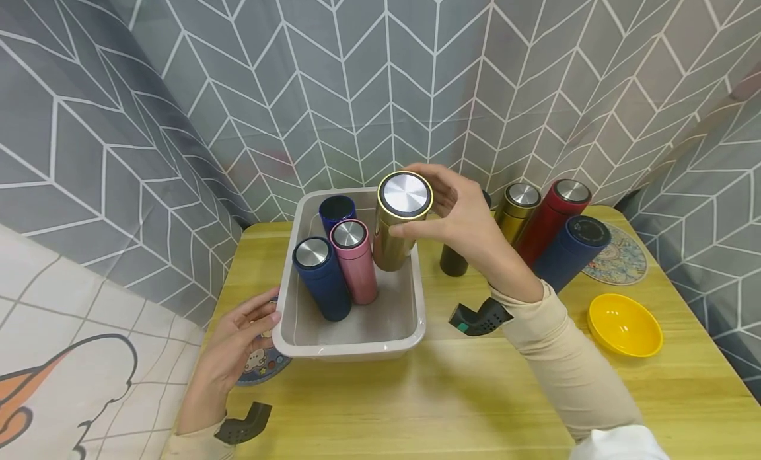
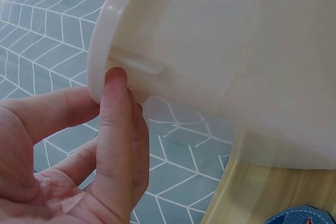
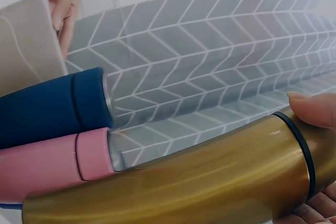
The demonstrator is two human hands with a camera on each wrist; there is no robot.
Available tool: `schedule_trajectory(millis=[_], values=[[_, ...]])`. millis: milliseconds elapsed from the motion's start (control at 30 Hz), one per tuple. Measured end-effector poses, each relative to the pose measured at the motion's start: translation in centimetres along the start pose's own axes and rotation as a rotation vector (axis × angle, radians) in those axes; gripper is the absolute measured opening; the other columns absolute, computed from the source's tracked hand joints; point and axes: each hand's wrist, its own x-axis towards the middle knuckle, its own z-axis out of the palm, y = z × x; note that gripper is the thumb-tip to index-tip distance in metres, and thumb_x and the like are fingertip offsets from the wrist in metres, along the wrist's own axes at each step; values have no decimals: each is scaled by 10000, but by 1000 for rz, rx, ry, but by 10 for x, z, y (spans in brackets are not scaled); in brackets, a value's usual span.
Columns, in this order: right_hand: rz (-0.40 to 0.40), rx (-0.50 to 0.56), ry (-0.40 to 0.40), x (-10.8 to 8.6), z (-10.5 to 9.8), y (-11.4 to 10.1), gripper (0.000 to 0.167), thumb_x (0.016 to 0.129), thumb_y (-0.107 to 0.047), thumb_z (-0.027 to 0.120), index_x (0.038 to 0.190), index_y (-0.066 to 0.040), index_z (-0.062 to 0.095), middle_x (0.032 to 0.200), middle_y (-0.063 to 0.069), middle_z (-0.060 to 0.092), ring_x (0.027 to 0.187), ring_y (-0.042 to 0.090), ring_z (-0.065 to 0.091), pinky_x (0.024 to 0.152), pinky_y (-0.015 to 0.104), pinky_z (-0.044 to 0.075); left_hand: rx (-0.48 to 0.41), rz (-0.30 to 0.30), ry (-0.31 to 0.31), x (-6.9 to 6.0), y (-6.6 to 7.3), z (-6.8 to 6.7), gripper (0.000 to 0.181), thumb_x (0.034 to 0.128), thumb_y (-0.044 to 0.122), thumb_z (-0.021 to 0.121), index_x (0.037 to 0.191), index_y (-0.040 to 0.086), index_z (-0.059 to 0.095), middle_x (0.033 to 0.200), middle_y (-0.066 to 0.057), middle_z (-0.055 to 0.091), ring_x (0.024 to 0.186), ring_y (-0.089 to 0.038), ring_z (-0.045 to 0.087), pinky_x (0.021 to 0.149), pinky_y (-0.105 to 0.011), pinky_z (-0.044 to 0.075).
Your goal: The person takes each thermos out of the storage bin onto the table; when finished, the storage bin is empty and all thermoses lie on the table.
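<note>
A gold thermos bottle (image 1: 394, 245) hangs upright over the right side of a white plastic bin (image 1: 380, 344). My right hand (image 1: 454, 212) grips it near its silver-topped lid, thumb on the near side; the right wrist view shows the gold thermos (image 3: 173, 179) close up. Inside the bin stand a pink thermos (image 1: 359, 275), a navy blue thermos (image 1: 326, 288) and a dark blue thermos (image 1: 337, 212). At the bin's left rim, my left hand (image 1: 238, 338) pinches the edge; in the left wrist view its fingers (image 2: 116, 124) hold the white rim (image 2: 102, 51).
Right of the bin stand a black bottle (image 1: 454, 262), a smaller gold thermos (image 1: 516, 212), a red thermos (image 1: 553, 212) and a blue thermos (image 1: 567, 252). A yellow bowl (image 1: 624, 324) sits near a round patterned mat (image 1: 621, 258). Another mat (image 1: 264, 367) lies partly under the bin. A curtain (image 1: 368, 83) hangs behind.
</note>
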Motion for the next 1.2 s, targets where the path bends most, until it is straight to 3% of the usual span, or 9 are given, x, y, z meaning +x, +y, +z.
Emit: schedule_trajectory(millis=[600, 933, 1200], values=[[-68, 4, 111, -40, -20, -47, 688, 699, -23, 905, 1317, -163, 637, 1265, 64, 666, 1148, 204, 647, 1066, 198, 486, -3, -15, 16, 1, -1, 1, 490, 996, 49, 603, 1475, 96, 510, 1097, 117, 677, 924, -67, 663, 670, -231, 593], [-71, 71, 222, -51, -42, -43, 697, 675, 67, 888, 1310, -85, 642, 1258, 77, 676, 1119, 201, 650, 967, 175, 525, -9, 2, 4, 0, -1, 0, 477, 999, 38, 592, 1467, 100, 521, 1102, 116, 681, 925, -62, 659, 667, -224, 590], [-31, 104, 300, -69, -67, -20, 699, 679, 120, 862, 1315, -46, 624, 1226, 58, 678, 1086, 168, 657, 867, 152, 555, -1, -7, 1, 1, -1, 0, 497, 1003, 51, 592, 1488, 72, 485, 1122, 110, 678, 926, -61, 659, 667, -219, 585]])
